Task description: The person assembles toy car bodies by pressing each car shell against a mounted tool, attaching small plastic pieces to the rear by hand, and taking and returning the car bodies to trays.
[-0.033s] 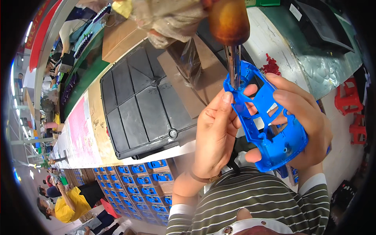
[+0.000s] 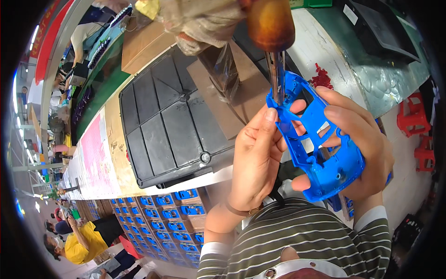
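A blue plastic toy car body shell (image 2: pixel 341 174), with window openings cut through it, is tilted between my hands. My left hand (image 2: pixel 254 160) pinches its far left edge between thumb and fingers. My right hand (image 2: pixel 369 149) wraps round its right side, fingertips showing through the openings. From above, the metal shaft (image 2: pixel 275 76) of a tool with a rounded amber-brown body (image 2: pixel 271 28) reaches into the far end of the shell. Where exactly its tip meets the plastic is hidden.
A large black crate lid (image 2: pixel 162 125) lies left of my hands, with brown cardboard (image 2: pixel 232 100) on it. Cloth-and-plastic wrapping (image 2: pixel 197 23) hangs overhead. Red scraps (image 2: pixel 321 78) sit beyond the shell. Trays of blue shells (image 2: pixel 169 214) stand lower left; red stools (image 2: pixel 412 114) are at right.
The blue shell's near end has risen very slightly in my hands. My grip and the tool look much the same.
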{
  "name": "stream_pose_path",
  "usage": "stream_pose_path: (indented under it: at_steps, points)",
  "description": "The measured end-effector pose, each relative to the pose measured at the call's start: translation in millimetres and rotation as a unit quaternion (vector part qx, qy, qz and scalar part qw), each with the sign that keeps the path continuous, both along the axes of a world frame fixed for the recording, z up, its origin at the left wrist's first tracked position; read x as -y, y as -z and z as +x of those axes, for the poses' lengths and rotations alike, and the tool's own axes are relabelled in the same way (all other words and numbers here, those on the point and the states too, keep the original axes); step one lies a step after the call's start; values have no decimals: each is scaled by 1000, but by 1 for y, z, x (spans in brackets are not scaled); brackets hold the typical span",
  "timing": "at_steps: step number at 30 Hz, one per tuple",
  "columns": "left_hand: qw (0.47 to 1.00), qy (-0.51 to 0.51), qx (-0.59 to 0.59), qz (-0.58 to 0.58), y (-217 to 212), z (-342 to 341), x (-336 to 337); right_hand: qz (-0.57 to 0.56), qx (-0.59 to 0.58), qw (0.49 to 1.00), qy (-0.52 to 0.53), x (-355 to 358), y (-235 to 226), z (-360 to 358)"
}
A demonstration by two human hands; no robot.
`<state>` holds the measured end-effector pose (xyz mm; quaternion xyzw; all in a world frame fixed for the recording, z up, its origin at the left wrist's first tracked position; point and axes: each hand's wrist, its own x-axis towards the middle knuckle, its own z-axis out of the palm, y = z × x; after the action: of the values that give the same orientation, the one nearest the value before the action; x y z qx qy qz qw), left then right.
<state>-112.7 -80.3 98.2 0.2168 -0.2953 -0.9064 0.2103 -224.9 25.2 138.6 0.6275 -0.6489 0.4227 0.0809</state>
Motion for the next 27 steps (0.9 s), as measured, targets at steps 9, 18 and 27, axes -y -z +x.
stream_pose_path:
  at_steps: [9, 18, 27]
  points:
    - [999, 26, 17, 14, -5, 2, -12, 27, -6, 999, 21, -16, -1, 7]
    - [1000, 12, -7, -12, -3, 4, -4, -12, -3, 1000, 12, -7, -2, 4]
    - [1000, 6, -12, 2, -9, 6, -3, -12, 9, 1000, 5, -5, -6, 4]
